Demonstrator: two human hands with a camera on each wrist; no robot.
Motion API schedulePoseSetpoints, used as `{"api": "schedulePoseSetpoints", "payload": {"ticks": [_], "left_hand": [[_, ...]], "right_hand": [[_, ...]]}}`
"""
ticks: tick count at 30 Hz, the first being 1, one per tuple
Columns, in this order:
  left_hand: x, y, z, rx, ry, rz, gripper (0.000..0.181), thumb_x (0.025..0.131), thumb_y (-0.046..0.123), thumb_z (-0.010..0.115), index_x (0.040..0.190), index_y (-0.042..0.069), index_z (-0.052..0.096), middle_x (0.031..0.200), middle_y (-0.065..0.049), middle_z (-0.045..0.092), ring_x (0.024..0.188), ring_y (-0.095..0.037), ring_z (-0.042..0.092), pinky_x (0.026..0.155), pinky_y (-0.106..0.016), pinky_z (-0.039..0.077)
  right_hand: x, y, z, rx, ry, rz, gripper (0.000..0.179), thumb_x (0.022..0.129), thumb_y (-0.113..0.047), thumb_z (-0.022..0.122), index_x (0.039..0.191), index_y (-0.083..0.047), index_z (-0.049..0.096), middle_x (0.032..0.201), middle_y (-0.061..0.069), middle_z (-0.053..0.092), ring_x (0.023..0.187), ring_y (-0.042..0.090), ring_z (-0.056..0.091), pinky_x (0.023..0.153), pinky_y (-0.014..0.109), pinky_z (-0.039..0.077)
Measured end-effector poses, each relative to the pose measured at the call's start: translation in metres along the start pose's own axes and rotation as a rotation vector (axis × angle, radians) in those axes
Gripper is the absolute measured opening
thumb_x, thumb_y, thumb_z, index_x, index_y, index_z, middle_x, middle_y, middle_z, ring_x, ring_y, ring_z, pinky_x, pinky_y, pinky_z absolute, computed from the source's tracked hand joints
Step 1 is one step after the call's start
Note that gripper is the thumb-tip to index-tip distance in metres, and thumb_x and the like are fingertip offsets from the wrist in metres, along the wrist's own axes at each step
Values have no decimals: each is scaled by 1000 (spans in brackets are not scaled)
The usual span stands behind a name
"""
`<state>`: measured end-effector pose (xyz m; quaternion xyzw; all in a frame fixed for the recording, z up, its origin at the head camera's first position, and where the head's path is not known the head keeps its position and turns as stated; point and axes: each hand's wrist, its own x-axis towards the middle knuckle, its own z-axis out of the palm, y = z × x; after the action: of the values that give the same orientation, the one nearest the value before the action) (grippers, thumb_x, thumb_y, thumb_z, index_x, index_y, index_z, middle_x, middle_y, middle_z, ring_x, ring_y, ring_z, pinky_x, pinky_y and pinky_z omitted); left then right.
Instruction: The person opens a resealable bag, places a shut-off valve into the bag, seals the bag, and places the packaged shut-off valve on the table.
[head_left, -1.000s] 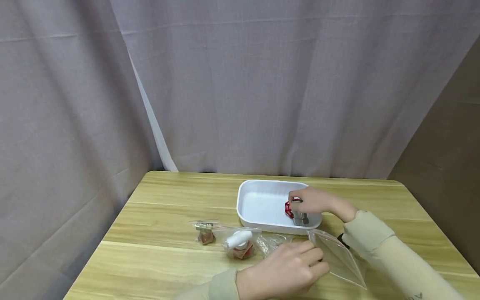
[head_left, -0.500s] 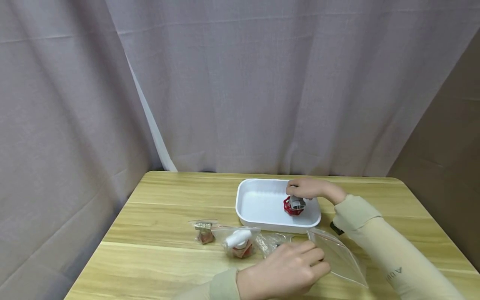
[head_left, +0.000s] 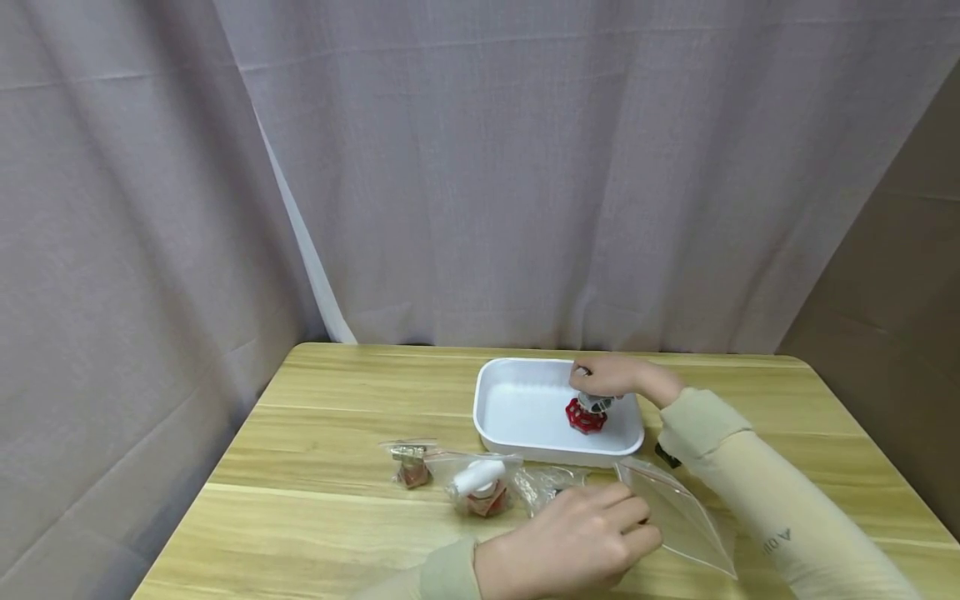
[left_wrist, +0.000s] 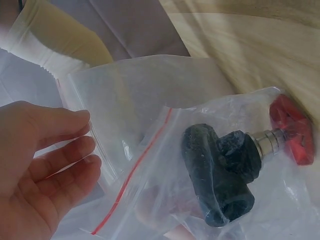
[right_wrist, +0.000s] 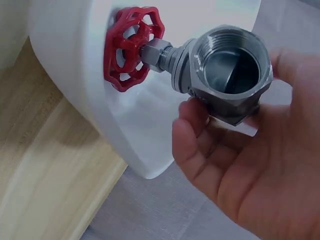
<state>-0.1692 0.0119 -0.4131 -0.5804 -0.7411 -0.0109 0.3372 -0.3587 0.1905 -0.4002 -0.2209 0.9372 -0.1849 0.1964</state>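
In the white tray (head_left: pixel 498 442), my right hand (head_left: pixel 611 375) grips a metal gate valve (right_wrist: pixel 227 75) by its body. Its red handwheel (head_left: pixel 585 416) points down against the tray's floor, and the threaded opening faces the right wrist camera. My left hand (head_left: pixel 573 533) pinches the edge of a clear zip bag (head_left: pixel 678 517), which stands up from the table to the right of that hand. Beside it in the left wrist view lies another zip bag (left_wrist: pixel 131 172) with a dark valve (left_wrist: pixel 215 172) that has a red handle (left_wrist: pixel 295 130); the left hand partly covers this bag in the head view.
Left of my left hand on the wooden table (head_left: pixel 315 517) lie a bagged brass-coloured fitting (head_left: pixel 411 467) and a bagged white and red part (head_left: pixel 480 483). A small dark object (head_left: pixel 667 455) sits right of the tray, beside my right sleeve. Curtains (head_left: pixel 480 167) stand behind the table.
The valve in my right hand has tipped upright, its handwheel now pointing down on the tray floor. My right hand has shifted slightly back and left. The left hand has stayed put.
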Motion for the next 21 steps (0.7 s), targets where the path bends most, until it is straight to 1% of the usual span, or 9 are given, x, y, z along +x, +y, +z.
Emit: {"api": "schedulePoseSetpoints", "payload": {"ticks": [1, 3, 6, 8, 11, 13, 16, 18, 21], "left_hand": [[0, 0, 0, 3, -3, 0, 12, 85, 16, 61, 88, 25, 66, 89, 12, 58, 87, -6, 55, 72, -16, 47], [0, 1, 0, 9, -8, 4, 11, 85, 17, 62, 89, 26, 66, 89, 12, 58, 87, -6, 55, 72, -16, 47], [0, 3, 1, 15, -3, 11, 10, 84, 17, 62, 88, 26, 65, 89, 12, 58, 87, -6, 55, 71, -15, 47], [1, 3, 1, 13, -3, 11, 10, 84, 17, 62, 88, 26, 65, 89, 12, 58, 87, -5, 55, 72, -15, 47], [1, 4, 2, -11, -17, -6, 12, 84, 16, 61, 88, 26, 65, 90, 12, 58, 88, -6, 55, 72, -16, 47], [1, 4, 2, -18, -21, -13, 12, 85, 15, 60, 88, 26, 65, 91, 12, 58, 88, -6, 55, 72, -16, 47], [0, 3, 3, -8, -5, -10, 12, 87, 15, 59, 87, 25, 65, 89, 11, 58, 88, -6, 56, 72, -16, 48], [-1, 3, 3, -8, -2, -9, 12, 89, 15, 58, 87, 25, 66, 90, 11, 59, 88, -7, 56, 73, -17, 48], [-2, 2, 3, -16, -10, -15, 12, 91, 16, 58, 88, 25, 66, 91, 11, 59, 89, -6, 56, 75, -17, 48]], "right_hand": [[-2, 0, 0, -12, 15, 3, 34, 98, -27, 51, 118, -1, 59, 88, 6, 58, 70, 18, 53, 55, 30, 46], [-7, 0, 2, -28, 42, 20, 31, 97, -29, 59, 109, 0, 60, 86, 6, 59, 70, 18, 55, 56, 30, 48], [-14, -2, 4, -28, 80, 70, 33, 92, -33, 69, 91, -2, 60, 77, 6, 59, 66, 18, 58, 56, 29, 50], [-17, -2, 5, -25, 96, 119, 36, 90, -38, 72, 80, -6, 58, 70, 4, 58, 61, 18, 58, 53, 27, 49], [-20, -4, 5, -30, 118, 166, 41, 87, -43, 75, 71, -10, 56, 63, 2, 56, 54, 17, 58, 49, 24, 46], [-20, -5, 5, -33, 134, 183, 43, 85, -44, 76, 70, -10, 55, 62, 3, 56, 51, 17, 58, 47, 24, 46], [-19, -6, 6, -7, 154, 205, 40, 83, -39, 78, 71, -9, 54, 64, 4, 58, 48, 17, 59, 46, 26, 49], [-18, -8, 8, 7, 164, 204, 35, 81, -33, 78, 72, -9, 54, 65, 6, 59, 48, 18, 61, 45, 27, 51], [-16, -11, 12, 16, 181, 193, 29, 78, -26, 76, 71, -9, 54, 64, 5, 59, 47, 19, 60, 43, 25, 48]]}}
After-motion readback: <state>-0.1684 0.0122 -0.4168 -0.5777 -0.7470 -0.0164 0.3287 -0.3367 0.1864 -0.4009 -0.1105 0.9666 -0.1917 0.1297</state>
